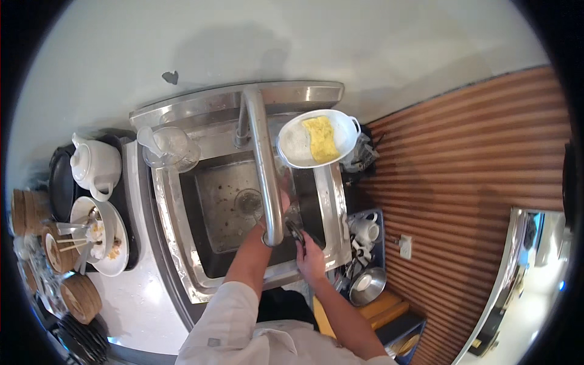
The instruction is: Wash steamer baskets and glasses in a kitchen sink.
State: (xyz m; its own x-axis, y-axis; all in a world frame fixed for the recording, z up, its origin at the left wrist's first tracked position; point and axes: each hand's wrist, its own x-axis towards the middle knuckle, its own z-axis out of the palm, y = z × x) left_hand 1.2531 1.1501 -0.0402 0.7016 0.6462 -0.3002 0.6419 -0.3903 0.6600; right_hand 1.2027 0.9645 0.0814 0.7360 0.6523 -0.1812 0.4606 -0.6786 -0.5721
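My right hand (313,259), at the near right part of the stainless steel sink (226,200), is closed around a dark, slender utensil (296,232) whose kind I cannot tell. My left hand (285,196) reaches into the basin and is mostly hidden behind the metal faucet (267,182); whether it holds anything does not show. Beyond my hands, on the sink's right rim, rests a white oval dish (292,143) with a yellow sponge cloth (323,140) in it. A clear container (185,146) with a pale piece leaning out sits on the left rim.
Left of the sink are a white teapot (102,164), a bowl with food scraps and cutlery on a white plate (119,262), bamboo steamers (81,299) and stacked black dishes (82,337). To the right, a blue crate (381,246) holds cups and a metal bowl (372,292), beside a corrugated wall.
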